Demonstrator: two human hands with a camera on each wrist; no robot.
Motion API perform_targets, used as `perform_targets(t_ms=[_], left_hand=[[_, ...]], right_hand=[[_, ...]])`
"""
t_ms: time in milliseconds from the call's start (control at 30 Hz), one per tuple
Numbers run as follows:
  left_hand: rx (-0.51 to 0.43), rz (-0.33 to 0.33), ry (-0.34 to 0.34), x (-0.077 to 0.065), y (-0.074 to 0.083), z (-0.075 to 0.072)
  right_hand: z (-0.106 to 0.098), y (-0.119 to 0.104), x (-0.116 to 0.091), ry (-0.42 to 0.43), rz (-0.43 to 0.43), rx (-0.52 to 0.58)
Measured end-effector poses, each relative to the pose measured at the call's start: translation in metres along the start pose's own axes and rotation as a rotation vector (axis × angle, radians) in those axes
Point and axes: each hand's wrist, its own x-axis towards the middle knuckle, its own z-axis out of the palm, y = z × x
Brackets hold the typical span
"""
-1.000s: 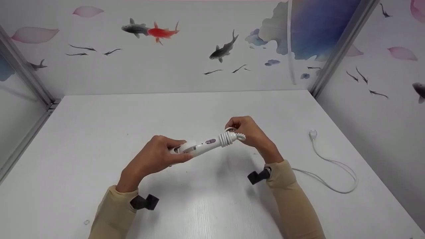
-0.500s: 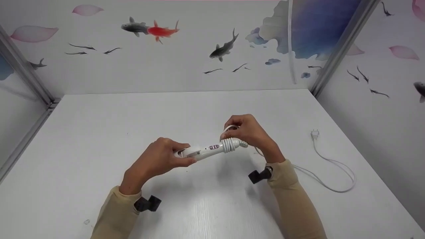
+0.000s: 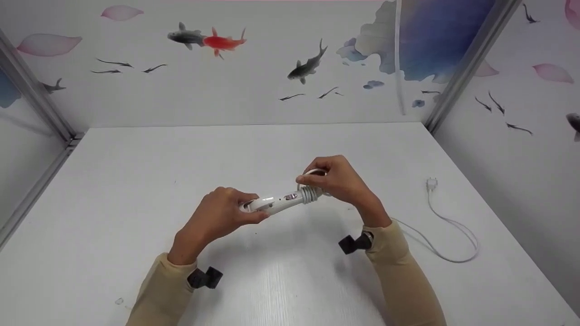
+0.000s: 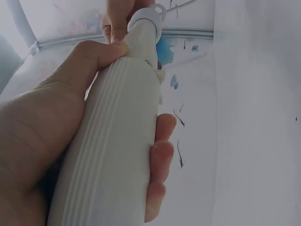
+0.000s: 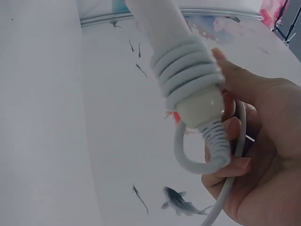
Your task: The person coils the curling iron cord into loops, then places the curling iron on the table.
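My left hand [image 3: 218, 210] grips a white hair styling iron [image 3: 282, 207] by one end, above the table. In the left wrist view its ribbed white body [image 4: 113, 136] lies in the palm, thumb along one side and fingertips round the other. A small switch [image 3: 291, 197] shows on the handle. White cord [image 3: 310, 194] is wound in several turns round the handle's other end. At those turns my right hand [image 3: 337, 181] pinches a length of the cord. In the right wrist view the cord [image 5: 241, 125] runs through the curled fingers, beside a flexible sleeve [image 5: 216, 141].
The rest of the cord [image 3: 454, 222] lies in a loop on the white table [image 3: 136, 181], right of the right forearm. Its two-pin plug [image 3: 431, 184] lies at the far end of that loop. Panels printed with fish [image 3: 306, 65] stand behind and at the sides.
The right hand has shifted slightly leftward, bringing the cord over the wound turns. The iron has tilted slightly, and the loose cord on the table has drawn in a little to the left.
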Motion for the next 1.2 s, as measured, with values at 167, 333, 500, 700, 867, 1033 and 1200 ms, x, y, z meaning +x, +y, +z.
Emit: perform_targets(t_ms=[167,333,500,700,867,1033,1200], left_hand=[[-0.006,-0.033,0.059,0.002,0.000,0.003],[-0.001,-0.110,0.121,0.006,0.002,0.005],[-0.010,-0.149,0.159,0.007,0.001,0.006],[-0.058,-0.157,0.169,0.005,0.000,0.003],[-0.091,-0.164,0.180,0.003,0.005,-0.003],[-0.126,-0.179,0.199,0.002,0.007,-0.005],[-0.160,-0.216,0.210,0.004,0.004,-0.006]], right_hand=[[0.002,-0.004,-0.003,0.029,-0.089,-0.028],[0.005,-0.005,-0.002,0.033,-0.144,-0.021],[0.008,-0.005,-0.002,0.019,-0.157,-0.011],[0.008,-0.004,-0.002,0.023,-0.154,0.058],[0.007,-0.002,-0.001,0.012,-0.130,0.123],[0.005,0.003,0.003,-0.047,-0.104,0.177],[0.004,0.015,0.009,-0.117,-0.073,0.225]])
